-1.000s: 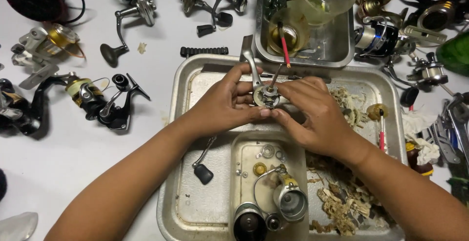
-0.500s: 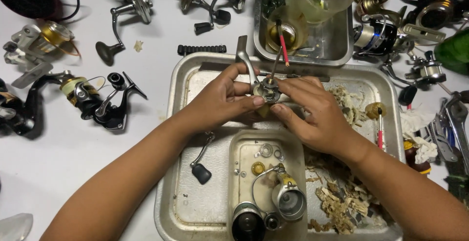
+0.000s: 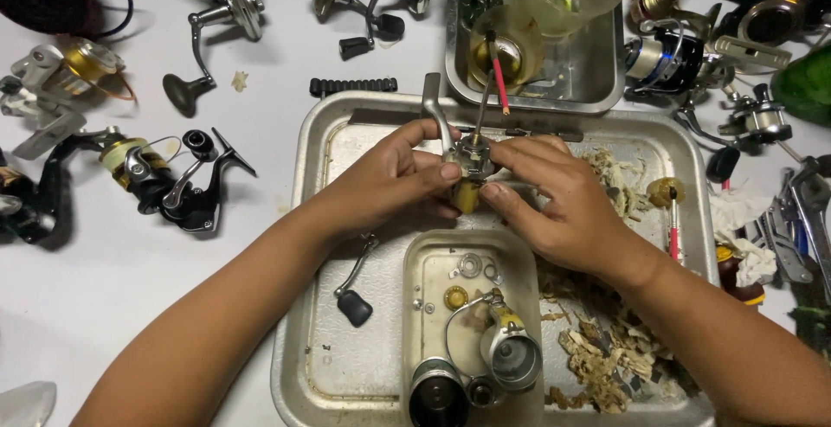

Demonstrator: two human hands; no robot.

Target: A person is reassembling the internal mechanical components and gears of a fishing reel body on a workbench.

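My left hand [image 3: 385,180] and my right hand [image 3: 558,198] both grip a small silver fishing-reel body [image 3: 467,163] above a large metal tray [image 3: 320,228]. The reel's grey foot sticks up between my thumbs. My fingertips meet on a brass-coloured part at its underside. Below my hands, a smaller metal tray [image 3: 424,263] holds a spool, a rotor with a bail wire and small washers. A loose black-knobbed handle [image 3: 351,293] lies on the big tray under my left wrist.
Another metal tray [image 3: 597,72] at the top holds a clear cup and a red-handled brush. Several fishing reels lie on the white table to the left and top. Dirty paper scraps fill the big tray's right side. Pliers and rags sit at right.
My hands have shifted slightly on the reel body, turning it a little; the view has drifted a bit. Nothing was picked up or put down.
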